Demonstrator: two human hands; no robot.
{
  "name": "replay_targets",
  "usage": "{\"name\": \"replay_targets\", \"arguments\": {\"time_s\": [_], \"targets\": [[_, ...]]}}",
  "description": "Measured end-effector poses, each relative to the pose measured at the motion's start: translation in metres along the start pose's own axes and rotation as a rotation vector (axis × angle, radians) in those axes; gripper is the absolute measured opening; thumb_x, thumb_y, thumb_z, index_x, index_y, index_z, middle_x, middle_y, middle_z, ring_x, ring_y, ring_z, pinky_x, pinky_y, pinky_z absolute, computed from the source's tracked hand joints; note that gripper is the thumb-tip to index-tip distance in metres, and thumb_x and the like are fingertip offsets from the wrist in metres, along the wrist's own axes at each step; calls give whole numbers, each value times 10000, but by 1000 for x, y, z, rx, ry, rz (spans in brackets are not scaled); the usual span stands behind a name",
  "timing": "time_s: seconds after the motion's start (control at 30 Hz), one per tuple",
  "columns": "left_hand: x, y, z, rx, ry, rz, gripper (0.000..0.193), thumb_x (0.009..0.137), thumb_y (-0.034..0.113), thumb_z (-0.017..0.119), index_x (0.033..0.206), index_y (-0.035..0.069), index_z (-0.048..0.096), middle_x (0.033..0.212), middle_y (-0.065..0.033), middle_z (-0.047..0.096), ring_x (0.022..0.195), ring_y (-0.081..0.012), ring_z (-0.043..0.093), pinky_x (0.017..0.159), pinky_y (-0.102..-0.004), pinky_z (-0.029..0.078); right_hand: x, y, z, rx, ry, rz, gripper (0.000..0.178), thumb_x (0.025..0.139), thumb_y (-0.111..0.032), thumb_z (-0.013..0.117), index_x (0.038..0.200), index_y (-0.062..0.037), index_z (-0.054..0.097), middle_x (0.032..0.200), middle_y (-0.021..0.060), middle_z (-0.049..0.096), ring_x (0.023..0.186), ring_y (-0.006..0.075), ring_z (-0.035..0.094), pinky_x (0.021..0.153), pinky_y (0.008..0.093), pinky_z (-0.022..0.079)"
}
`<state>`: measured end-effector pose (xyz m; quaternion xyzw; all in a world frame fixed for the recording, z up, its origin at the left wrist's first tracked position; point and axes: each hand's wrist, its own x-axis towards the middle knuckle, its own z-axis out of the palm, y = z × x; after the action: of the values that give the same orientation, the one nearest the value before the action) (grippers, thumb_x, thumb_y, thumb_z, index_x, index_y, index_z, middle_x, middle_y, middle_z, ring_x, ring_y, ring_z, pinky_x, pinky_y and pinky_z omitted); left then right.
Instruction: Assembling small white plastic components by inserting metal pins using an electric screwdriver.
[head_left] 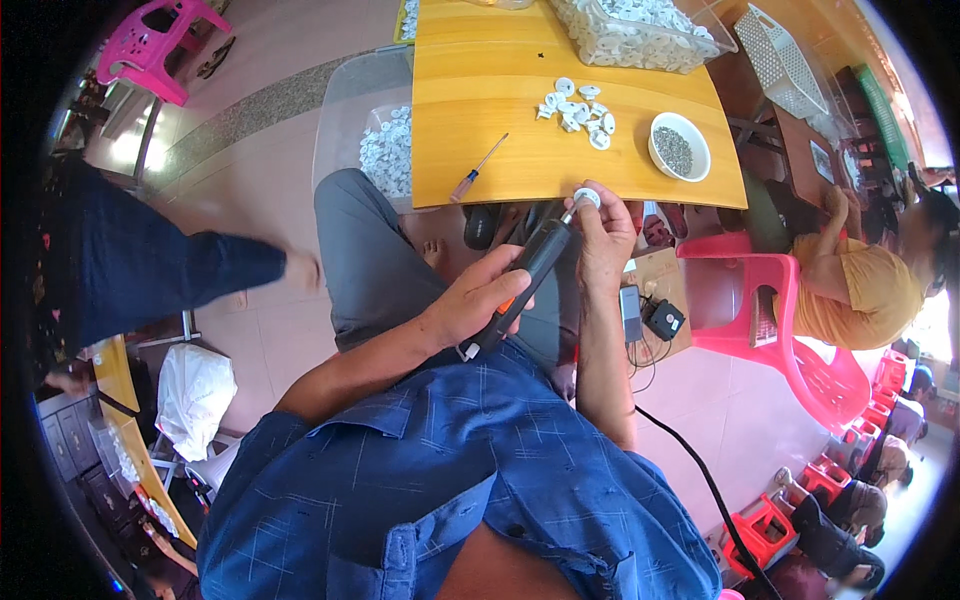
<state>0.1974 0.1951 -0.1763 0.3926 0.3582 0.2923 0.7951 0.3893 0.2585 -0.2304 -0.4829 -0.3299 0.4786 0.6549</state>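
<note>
My left hand (472, 302) is wrapped round a black electric screwdriver (538, 262) with an orange patch on its side. The tool slants up and to the right, and its metal tip meets a small round white plastic part (588, 196). My right hand (606, 238) pinches that part between thumb and fingers, just off the near edge of the yellow wooden table (480, 95). Further back on the tabletop lies a loose group of similar white parts (580, 112). A white bowl (703, 160) of small metal screws stands to their right. Any screw at the tool's tip is too small to make out.
A hand screwdriver (470, 182) lies near the table's front edge. Clear bins of white parts stand at the back (650, 50) and left (330, 130). A black cable (690, 450) hangs at my right, near a pink chair (735, 300). One person walks at left; another sits right.
</note>
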Motion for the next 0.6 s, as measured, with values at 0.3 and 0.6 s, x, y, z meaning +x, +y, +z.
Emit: {"name": "replay_targets", "arguments": {"time_s": [0.3,0.6], "targets": [[2,-1,0,48,-15,-10,376,1024,297,469,1303,46,443,889,-63,608,618,-118,595,539,-250,500,1,1,1,-18,8,-25,211,936,-3,611,1143,31,635,1043,125,700,864,158,687,770,260,563],[1,3,2,38,6,-20,346,1000,255,500,1262,33,459,878,-78,598,608,-122,587,546,-266,486,1,1,1,-1,14,-7,203,940,5,600,1139,27,633,1034,127,702,841,156,687,753,253,560]]}}
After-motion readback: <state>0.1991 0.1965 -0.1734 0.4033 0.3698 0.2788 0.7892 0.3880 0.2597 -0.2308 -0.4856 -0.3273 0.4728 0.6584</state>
